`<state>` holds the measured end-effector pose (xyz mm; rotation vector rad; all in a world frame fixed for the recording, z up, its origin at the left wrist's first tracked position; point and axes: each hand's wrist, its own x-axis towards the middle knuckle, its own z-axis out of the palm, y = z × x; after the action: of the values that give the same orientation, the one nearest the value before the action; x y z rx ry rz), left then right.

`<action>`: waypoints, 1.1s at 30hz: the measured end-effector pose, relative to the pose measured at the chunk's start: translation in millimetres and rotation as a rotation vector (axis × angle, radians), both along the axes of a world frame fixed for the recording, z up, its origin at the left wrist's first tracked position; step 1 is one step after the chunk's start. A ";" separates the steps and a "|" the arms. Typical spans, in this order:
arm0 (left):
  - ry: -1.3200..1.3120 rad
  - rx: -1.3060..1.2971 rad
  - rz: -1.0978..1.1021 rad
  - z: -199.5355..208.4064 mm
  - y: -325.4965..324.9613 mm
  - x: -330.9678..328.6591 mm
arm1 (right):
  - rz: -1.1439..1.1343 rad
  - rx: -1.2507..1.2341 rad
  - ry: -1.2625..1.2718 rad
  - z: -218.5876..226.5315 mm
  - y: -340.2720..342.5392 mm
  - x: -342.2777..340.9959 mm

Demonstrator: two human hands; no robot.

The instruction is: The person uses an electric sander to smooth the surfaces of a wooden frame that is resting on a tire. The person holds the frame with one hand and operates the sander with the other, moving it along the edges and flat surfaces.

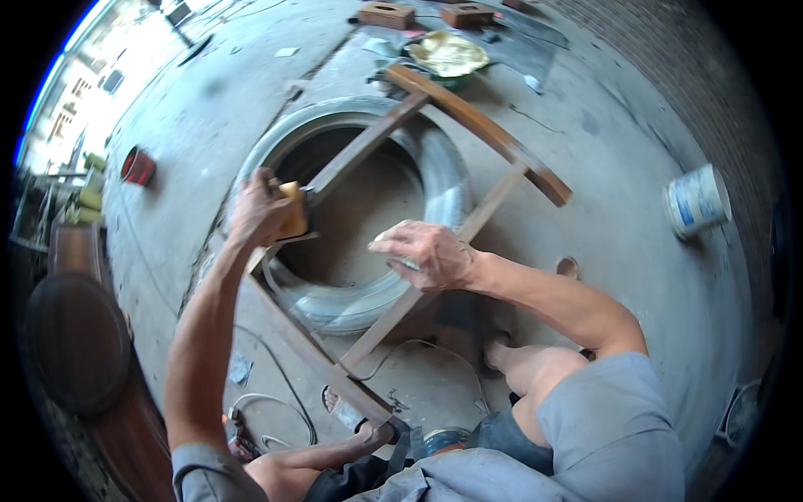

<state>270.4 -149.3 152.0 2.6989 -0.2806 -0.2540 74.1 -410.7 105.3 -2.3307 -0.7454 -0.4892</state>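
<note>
Head view: wooden frame [468,117] lying across a tyre [443,192] on bare concrete floor [636,251], left hand [255,209] closed around a tan sanding block [293,209] pressed to one rail, right hand [427,251] flat with fingers loosely curled on the opposite rail, nothing clearly gripped. Around it: white bucket [694,201] at right, red pot [138,166] at left, yellowish bowl [447,54] and bricks [385,14] beyond, cables [276,402] near the knees. Brick wall [669,67] close on right; open floor left.
</note>
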 end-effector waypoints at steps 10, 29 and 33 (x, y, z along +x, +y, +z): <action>-0.037 -0.044 0.113 -15.9 86.2 8.5 | -0.530 -0.029 0.093 -87.9 -65.7 23.1; -0.065 0.155 0.378 7.2 157.2 -81.1 | -0.549 -0.123 0.203 -81.2 -68.8 19.4; -0.061 0.188 0.347 6.9 164.7 -62.7 | -0.553 -0.121 0.199 -81.0 -68.3 19.5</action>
<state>207.7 15.4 158.9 2.8827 0.2055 -0.0992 93.6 -479.1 24.3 -2.6458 -0.0253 -0.4418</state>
